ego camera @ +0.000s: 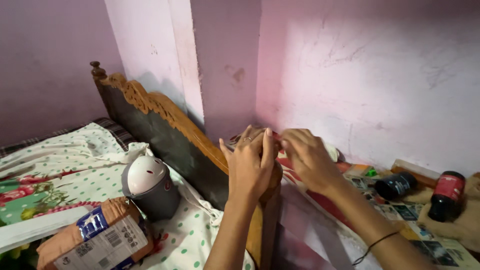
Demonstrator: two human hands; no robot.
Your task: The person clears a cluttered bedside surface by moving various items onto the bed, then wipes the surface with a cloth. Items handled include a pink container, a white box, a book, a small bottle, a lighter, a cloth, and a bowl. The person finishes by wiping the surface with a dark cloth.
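Hidden or unclear: left hand (251, 167), raised with its back to the view, fingers together and curled forward; it covers the top of the headboard's end post and whatever the fingers touch. Whether it grips anything cannot be told. Right hand (308, 157), fingertips bent and pinched toward the left hand's fingertips, the two just touching; a sliver of red shows between them, too small to identify. Both forearms are cut off by the lower edge.

Carved wooden headboard (165, 112), running from a knobbed post at upper left down to the hands; dark panel below the carving.

Bed (65, 165), white sheet with green dots, floral cloth at far left, cut off by the left and lower edges. On it: grey bin with a white domed lid (149, 187), upright, close to the headboard; tan wrapped package with a white label (97, 237), lying just beside the bin, partly out of view.

Right of the headboard: a low surface covered with printed paper (425, 235), pressed against the pink wall (370, 75). Two dark bottles (447, 195) lie near the wall, well apart from the hands. Open room lies between the hands and the bottles.
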